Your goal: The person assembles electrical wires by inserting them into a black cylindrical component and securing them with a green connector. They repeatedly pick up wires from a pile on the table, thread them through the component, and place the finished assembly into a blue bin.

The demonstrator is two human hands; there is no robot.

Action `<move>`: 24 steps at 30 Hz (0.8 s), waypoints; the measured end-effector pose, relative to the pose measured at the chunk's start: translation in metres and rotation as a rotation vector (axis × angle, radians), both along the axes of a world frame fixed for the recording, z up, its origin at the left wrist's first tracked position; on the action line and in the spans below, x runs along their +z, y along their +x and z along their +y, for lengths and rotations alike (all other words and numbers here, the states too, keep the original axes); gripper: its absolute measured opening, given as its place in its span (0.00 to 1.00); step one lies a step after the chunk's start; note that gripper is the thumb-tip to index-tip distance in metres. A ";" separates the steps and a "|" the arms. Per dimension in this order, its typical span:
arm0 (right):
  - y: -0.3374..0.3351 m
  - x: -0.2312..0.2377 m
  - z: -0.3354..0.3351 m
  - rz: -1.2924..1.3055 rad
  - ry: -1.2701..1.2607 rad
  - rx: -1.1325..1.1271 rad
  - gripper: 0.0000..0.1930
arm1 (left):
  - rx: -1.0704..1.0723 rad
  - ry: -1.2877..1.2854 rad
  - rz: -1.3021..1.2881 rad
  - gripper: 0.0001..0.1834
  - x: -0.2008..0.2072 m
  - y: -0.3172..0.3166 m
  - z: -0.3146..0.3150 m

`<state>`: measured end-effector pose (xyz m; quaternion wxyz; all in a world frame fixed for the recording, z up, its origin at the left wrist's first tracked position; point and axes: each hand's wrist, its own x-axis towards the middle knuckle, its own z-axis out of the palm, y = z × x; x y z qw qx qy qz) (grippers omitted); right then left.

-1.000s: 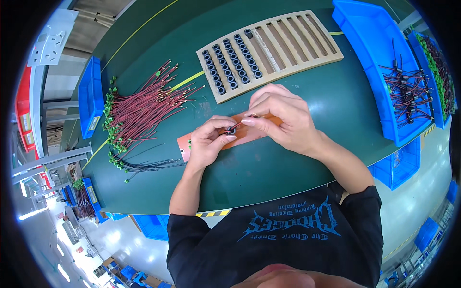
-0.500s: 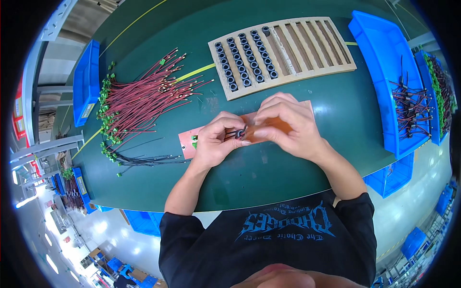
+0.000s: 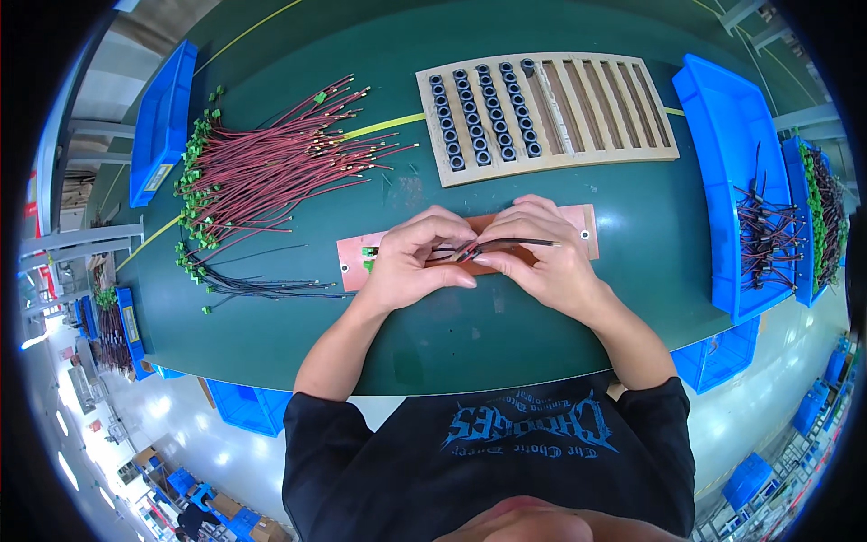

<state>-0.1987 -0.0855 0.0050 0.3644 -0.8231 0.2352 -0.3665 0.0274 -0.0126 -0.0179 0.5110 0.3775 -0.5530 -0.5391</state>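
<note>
A long copper-coloured board [image 3: 578,221] lies on the table under my hands, with a green connector [image 3: 368,254] at its left end. Between my hands runs a small bundle of red and black wires [image 3: 524,241], its ends pointing right. My left hand [image 3: 411,262] is closed round the wires on the connector side, its thumb lying apart below them. My right hand [image 3: 555,266] grips the bundle between thumb and fingers. A small dark piece around the wires sits between the fingertips, mostly hidden, and I cannot make out its shape.
Left of my hands, many red wires [image 3: 280,167] with green connectors lie beside some black wires [image 3: 262,287]. Beyond them stands a wooden slotted tray [image 3: 560,167] partly filled with black rings. Blue bins [image 3: 722,117] stand right, one holding wire assemblies [image 3: 768,235]; another blue bin [image 3: 163,126] is left.
The wire ends now stretch out to the right across my right fingers. My right hand has closed in on the bundle, and my left thumb has come away from the dark piece.
</note>
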 end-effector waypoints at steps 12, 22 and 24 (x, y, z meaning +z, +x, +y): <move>0.000 -0.002 0.000 -0.030 0.023 0.069 0.09 | 0.009 0.129 0.030 0.24 -0.009 -0.004 0.004; -0.001 0.004 -0.007 0.094 0.258 -0.003 0.11 | 0.112 0.085 -0.221 0.35 0.004 -0.014 0.010; -0.002 -0.006 -0.008 0.083 0.273 -0.030 0.08 | 0.159 -0.058 -0.312 0.33 -0.001 -0.016 0.011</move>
